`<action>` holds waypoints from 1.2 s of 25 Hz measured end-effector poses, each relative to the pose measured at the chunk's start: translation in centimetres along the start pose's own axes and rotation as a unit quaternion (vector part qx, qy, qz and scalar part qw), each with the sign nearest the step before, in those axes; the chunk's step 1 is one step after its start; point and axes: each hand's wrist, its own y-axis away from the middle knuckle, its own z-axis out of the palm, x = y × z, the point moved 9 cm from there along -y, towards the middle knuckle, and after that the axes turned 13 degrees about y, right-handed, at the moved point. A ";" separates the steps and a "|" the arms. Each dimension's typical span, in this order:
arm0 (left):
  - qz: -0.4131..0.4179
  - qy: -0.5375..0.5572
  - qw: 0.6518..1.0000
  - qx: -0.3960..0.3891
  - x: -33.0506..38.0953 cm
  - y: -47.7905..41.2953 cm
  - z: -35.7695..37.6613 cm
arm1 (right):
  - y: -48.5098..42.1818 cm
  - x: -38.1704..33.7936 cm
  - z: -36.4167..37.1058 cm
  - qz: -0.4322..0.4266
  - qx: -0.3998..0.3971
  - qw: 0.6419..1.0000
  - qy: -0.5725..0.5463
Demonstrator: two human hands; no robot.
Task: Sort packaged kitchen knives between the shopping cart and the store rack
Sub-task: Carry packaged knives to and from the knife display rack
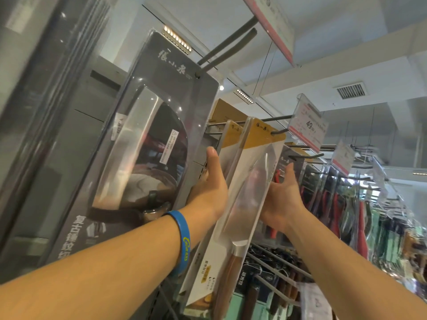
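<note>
A white knife package with a yellow top (250,181) hangs tilted from a rack hook (279,131); it holds a long blade with a wooden handle. My left hand (210,183), with a blue wristband on its wrist, grips the package's left edge, thumb up and fingers hidden behind it. On the package's right edge is my right hand (284,199), thumb raised, its fingers hidden behind the pack. A second yellow-topped package (231,137) hangs just behind. The shopping cart is out of view.
A large dark cleaver package (150,139) hangs close on the left from a double-prong hook (226,49). Price tags (309,125) stick out at the hook ends. Several packages with red and green handles (335,204) fill the rack to the right, more knives (277,285) below.
</note>
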 end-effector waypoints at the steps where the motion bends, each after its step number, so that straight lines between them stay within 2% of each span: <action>1: 0.014 -0.010 1.000 -0.008 0.1 0.4 0.2 | 0.2 0.1 -0.2 -0.004 -0.003 1.000 0.010; 7: 0.081 -0.038 0.996 -0.019 1.1 1.3 0.4 | 2.0 -0.2 -0.8 -0.043 -0.018 0.997 0.059; 19: 0.193 -0.049 0.979 -0.046 1.1 3.7 1.5 | 2.4 -0.2 -1.1 -0.070 -0.013 0.995 0.072; 23: 0.183 -0.052 0.981 -0.025 1.5 2.0 0.6 | 0.7 -0.2 -1.9 -0.064 0.033 0.995 0.074; 25: 0.146 -0.040 0.988 -0.014 1.4 0.6 0.2 | -0.3 -0.4 -1.8 -0.047 0.032 0.997 0.059; 28: 0.059 0.037 0.997 0.041 0.6 -1.6 -0.8 | -1.3 -0.6 -1.1 -0.021 0.015 0.999 0.022; 30: 0.030 0.080 0.996 0.028 0.1 -2.3 -0.5 | -1.9 -0.4 -0.5 0.004 0.019 1.000 0.012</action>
